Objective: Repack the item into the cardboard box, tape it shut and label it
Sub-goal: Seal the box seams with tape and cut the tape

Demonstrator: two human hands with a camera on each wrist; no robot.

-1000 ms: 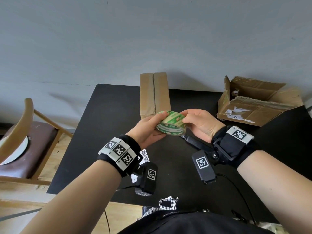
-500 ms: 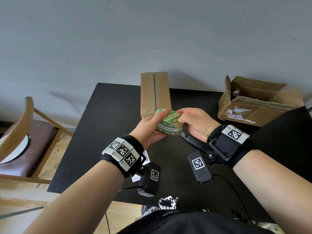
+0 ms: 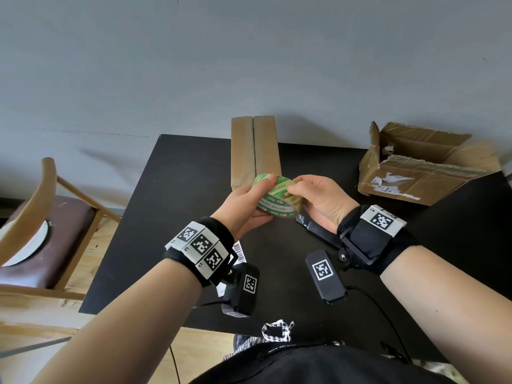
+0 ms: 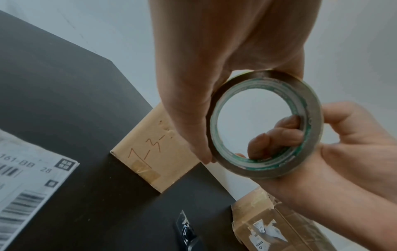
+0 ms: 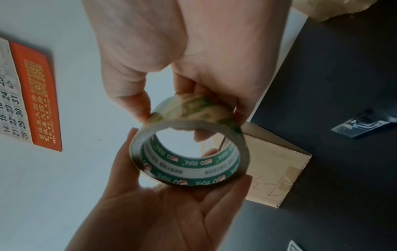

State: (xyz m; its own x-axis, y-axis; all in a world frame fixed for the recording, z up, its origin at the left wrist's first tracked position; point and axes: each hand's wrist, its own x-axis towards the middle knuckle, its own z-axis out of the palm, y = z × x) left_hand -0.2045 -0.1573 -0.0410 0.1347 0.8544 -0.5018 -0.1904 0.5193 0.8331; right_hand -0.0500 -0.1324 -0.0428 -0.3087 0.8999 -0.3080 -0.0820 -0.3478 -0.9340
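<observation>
Item: roll of clear packing tape with green-and-white printed core point(image 3: 278, 197), being held above the black counter point(image 3: 177, 189), just in front of the near end of the long narrow brown cardboard box point(image 3: 254, 151). Compared with a second ago, the roll is sitting slightly higher and is tilting more steeply, its open ring now facing more toward the person. Judgement: the roll is being turned to hunt for the free tape end, so taping is not yet begun.

Left hand point(image 3: 249, 206): gripping the roll from the left, thumb lying over the top edge, palm cupping it from below. Fingers curling round the outer band.

Right hand point(image 3: 318, 200): holding the roll's right side, fingers point(image 4: 277, 135) reaching through the ring while the thumb is pressing on the outer layer; the wrist is bending inward. No loose tape end is showing.

Box: lying on the counter with both top flaps folded flat, centre seam bare of fresh tape; handwriting showing on its near end.

Also present: torn open brown cardboard carton point(image 3: 424, 167) at the far right; white printed barcode label point(image 4: 28, 178) lying on the counter by the left wrist, not yet applied; a dark-handled cutter point(image 4: 187, 232), partly hidden.
</observation>
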